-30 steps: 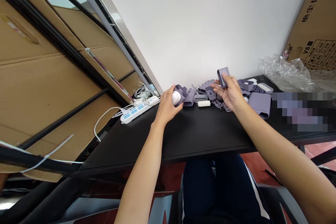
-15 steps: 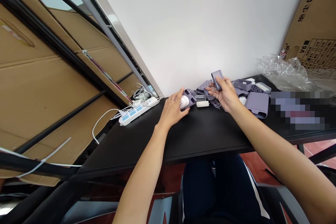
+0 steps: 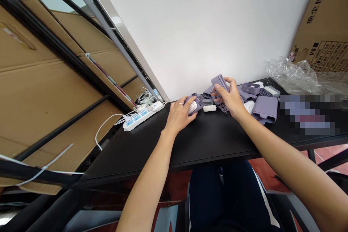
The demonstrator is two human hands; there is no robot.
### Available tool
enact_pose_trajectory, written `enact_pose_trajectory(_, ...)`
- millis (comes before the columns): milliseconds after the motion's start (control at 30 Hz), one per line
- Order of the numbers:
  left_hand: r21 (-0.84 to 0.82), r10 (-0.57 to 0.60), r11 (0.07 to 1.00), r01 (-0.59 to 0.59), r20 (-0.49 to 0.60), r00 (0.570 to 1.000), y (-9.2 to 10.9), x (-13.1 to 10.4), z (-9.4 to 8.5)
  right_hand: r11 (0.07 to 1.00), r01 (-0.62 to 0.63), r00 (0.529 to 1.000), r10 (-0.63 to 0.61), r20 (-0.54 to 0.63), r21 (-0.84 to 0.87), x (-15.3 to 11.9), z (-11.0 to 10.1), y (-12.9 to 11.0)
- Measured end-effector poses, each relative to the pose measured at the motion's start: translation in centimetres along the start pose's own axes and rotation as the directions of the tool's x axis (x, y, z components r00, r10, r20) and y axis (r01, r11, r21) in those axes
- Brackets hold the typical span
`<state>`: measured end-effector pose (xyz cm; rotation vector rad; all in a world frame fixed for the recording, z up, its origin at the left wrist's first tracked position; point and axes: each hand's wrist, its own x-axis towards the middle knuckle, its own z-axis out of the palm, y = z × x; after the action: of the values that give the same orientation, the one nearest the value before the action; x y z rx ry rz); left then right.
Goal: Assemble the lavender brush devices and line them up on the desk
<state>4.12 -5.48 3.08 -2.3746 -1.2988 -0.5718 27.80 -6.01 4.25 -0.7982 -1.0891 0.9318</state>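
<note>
My left hand (image 3: 179,116) is closed around a purple plastic part with a white round piece (image 3: 193,107), resting at the back of the black table. My right hand (image 3: 231,98) holds up a purple flat casing (image 3: 219,80), pinched between thumb and fingers above the other parts. Between the hands lie a small white block (image 3: 209,108) and more purple pieces. Right of my right hand sits a larger purple case (image 3: 265,109) with an open end, beside a purple oval tray (image 3: 250,87).
A white power strip (image 3: 141,116) with tangled cables lies at the table's left. Crumpled clear plastic (image 3: 296,74) and a large cardboard box (image 3: 323,25) stand at the right. A white wall (image 3: 206,25) rises behind the black table (image 3: 212,141).
My right hand has shifted slightly left and turned the purple casing, which now tilts toward the left. My left hand's fingers have moved further over the purple part.
</note>
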Motion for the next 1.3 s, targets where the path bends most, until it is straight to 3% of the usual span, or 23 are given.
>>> enact_pose_trajectory(200,-0.025,0.005,1.0,-0.005,0.017,1.0,0.5,0.1,-0.3,0.976,0.037,0.996,-0.02,0.082,-0.213,-0.3,0.1,0.9)
enact_pose_trajectory(467,-0.041,0.0,0.999,0.0,-0.013,1.0,1.2,0.1,-0.4,0.943,0.048,0.982,0.016,0.187,-0.33,-0.4,0.0,1.6)
enact_pose_trajectory(667,-0.098,0.05,0.994,-0.055,-0.05,0.998,1.7,0.0,-0.3,0.95,0.045,0.975,0.025,0.22,-0.308,-0.7,0.1,1.9)
enact_pose_trajectory(867,-0.127,-0.025,0.991,0.027,0.012,1.0,1.9,-0.1,-0.3,0.969,-0.03,0.976,0.081,0.202,-0.245,-0.7,0.3,1.8)
enact_pose_trajectory(1300,-0.142,-0.015,0.99,0.017,0.017,1.0,1.9,0.1,-0.2,0.98,-0.096,0.978,0.126,0.168,-0.173,-0.3,0.3,2.2)
